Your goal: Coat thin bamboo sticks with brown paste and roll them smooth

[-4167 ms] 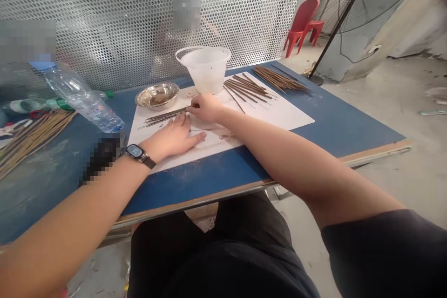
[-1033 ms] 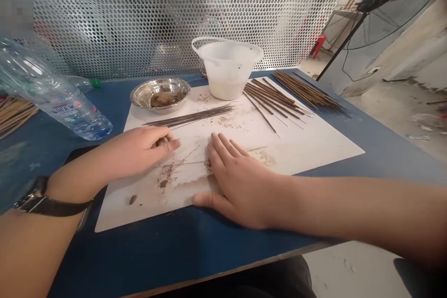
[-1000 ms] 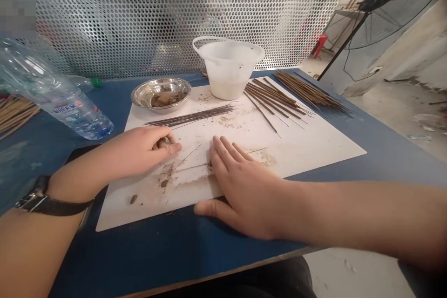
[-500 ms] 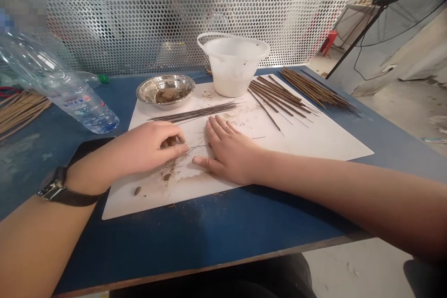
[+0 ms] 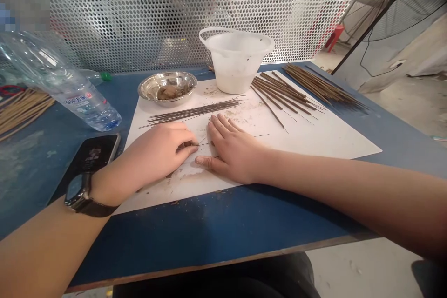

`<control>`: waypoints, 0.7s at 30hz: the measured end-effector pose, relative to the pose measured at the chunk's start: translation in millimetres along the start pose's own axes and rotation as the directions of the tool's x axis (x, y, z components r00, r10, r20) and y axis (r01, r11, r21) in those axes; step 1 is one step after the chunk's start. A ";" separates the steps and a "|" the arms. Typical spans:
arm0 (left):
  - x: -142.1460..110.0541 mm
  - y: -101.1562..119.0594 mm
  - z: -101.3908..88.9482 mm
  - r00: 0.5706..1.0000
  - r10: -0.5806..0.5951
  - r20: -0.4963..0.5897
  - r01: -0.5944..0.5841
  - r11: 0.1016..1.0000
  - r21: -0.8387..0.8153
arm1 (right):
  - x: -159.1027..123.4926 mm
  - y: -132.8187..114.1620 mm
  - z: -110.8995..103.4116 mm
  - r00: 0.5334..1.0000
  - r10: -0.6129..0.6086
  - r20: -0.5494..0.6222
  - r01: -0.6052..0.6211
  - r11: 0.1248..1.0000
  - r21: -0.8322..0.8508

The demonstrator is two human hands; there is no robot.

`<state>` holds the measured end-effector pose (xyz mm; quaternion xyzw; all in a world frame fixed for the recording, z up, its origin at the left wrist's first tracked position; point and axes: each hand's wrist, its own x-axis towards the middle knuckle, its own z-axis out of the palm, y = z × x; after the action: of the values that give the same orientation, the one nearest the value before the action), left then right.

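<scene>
A thin dark stick (image 5: 205, 143) lies across the white sheet (image 5: 335, 146) under my right hand (image 5: 232, 149). That hand rests flat, palm down, with its fingers stretched out and its thumb apart. The stick's far end shows to the right beyond the knuckles. At its left end, the thumb and forefinger of my left hand (image 5: 167, 149) are pinched together on it. Just beyond both hands lies a bundle of thin bare sticks (image 5: 195, 111). Brown-coated incense sticks (image 5: 282, 93) are spread on the sheet's right side.
A metal bowl (image 5: 143, 88) with brown lumps and a white plastic bucket (image 5: 232, 70) stand behind. More incense sticks (image 5: 321, 86) lie far right. At left are a water bottle (image 5: 84, 98), a phone (image 5: 92, 153) and tan sticks (image 5: 24, 111). A perforated metal screen (image 5: 139, 23) closes the back.
My left hand has moved right, toward my right hand, and its fingertips have closed on the stick's end. More of the phone shows now. My right hand stays flat on the stick.
</scene>
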<state>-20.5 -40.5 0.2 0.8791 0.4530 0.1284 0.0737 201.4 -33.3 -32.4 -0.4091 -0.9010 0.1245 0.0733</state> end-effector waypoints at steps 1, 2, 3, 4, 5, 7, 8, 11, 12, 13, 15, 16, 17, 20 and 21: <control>0.1 0.4 0.5 1.000 0.008 0.004 -0.008 1.000 -0.008 | -0.9 -0.4 -0.3 1.000 -0.003 0.002 0.003 1.000 -0.001; 0.0 0.6 0.6 1.000 0.017 0.017 -0.017 1.000 -0.018 | -2.3 -0.9 -0.7 1.000 -0.009 0.008 0.009 1.000 -0.002; -0.2 0.6 0.4 0.999 0.024 0.035 -0.023 0.999 -0.028 | -4.1 -1.6 -1.1 1.000 -0.017 0.014 0.017 1.000 -0.004; -0.6 0.7 -0.1 0.998 0.028 0.055 -0.026 0.999 -0.037 | -6.4 -2.7 -1.4 1.000 -0.025 0.019 0.025 1.000 -0.007; -1.2 0.8 -0.8 0.997 0.029 0.073 -0.026 0.999 -0.044 | -9.4 -4.2 -1.8 0.999 -0.029 0.021 0.029 1.000 -0.011; -2.6 1.8 -2.8 0.995 0.025 0.101 -0.020 0.999 -0.050 | -17.2 -8.6 -2.3 0.999 -0.030 0.019 0.030 0.999 -0.020; -3.4 2.5 -3.9 0.994 0.019 0.108 -0.013 0.999 -0.048 | -22.1 -11.4 -2.4 0.999 -0.028 0.017 0.028 0.999 -0.027; -5.0 5.4 -7.6 0.991 -0.009 0.134 0.013 0.999 -0.034 | -37.8 -20.2 -2.5 0.999 -0.029 0.022 0.030 0.998 -0.054; -5.2 6.3 -8.7 0.989 -0.015 0.147 0.020 0.999 -0.031 | -42.4 -22.6 -2.5 0.999 -0.031 0.023 0.033 0.998 -0.059; -5.3 7.0 -9.8 0.987 -0.017 0.161 0.022 0.999 -0.030 | -46.1 -24.4 -2.5 0.999 -0.033 0.024 0.035 0.997 -0.063; -5.3 7.9 -11.3 0.983 -0.008 0.185 0.015 0.999 -0.036 | -49.8 -26.1 -2.6 0.999 -0.035 0.030 0.036 0.997 -0.062; -5.2 8.0 -11.9 0.981 -0.003 0.194 0.010 0.999 -0.037 | -49.5 -25.9 -2.7 0.999 -0.035 0.033 0.037 0.998 -0.059; -5.0 7.9 -12.3 0.980 -0.003 0.199 0.010 0.999 -0.033 | -47.7 -25.1 -2.8 0.999 -0.033 0.037 0.035 0.998 -0.054; -4.4 5.9 -13.1 0.984 -0.037 0.176 0.040 0.999 -0.013 | -33.2 -19.0 -3.4 0.999 -0.008 0.052 0.009 0.999 -0.033; -4.1 4.6 -13.3 0.987 -0.061 0.149 0.063 0.998 -0.009 | -25.8 -15.8 -3.5 0.999 0.003 0.052 -0.001 1.000 -0.026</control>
<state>-23.1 -46.3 13.4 0.8711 0.4727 0.0631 0.1172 207.7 -62.2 -25.3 -0.4076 -0.9037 0.1234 0.0444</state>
